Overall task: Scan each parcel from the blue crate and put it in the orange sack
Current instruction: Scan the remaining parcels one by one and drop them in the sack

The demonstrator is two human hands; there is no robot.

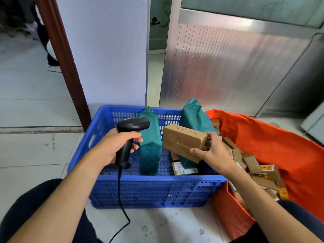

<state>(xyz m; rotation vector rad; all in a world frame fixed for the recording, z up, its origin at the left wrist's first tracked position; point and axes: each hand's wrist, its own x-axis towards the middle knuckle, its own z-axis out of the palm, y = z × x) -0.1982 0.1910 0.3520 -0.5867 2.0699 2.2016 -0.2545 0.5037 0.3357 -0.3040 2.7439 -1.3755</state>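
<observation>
My left hand (114, 146) grips the handle of a black corded barcode scanner (130, 134), its head pointing right. My right hand (213, 153) holds a brown cardboard parcel (183, 140) with handwritten numbers on top, lifted above the blue crate (150, 190), just right of the scanner head. Inside the crate stand two green plastic mailers, one in the middle (150, 146) and one behind the parcel (193, 116). A small labelled box (184, 170) lies on the crate floor. The orange sack (273, 142) lies open to the right with several brown boxes (254, 165) in it.
The scanner's black cable (121, 199) hangs over the crate's front wall to the tiled floor. A white wall and a brown door frame (64, 58) stand behind the crate, with a metal door panel (228, 67) at the right. My dark-trousered knees flank the crate.
</observation>
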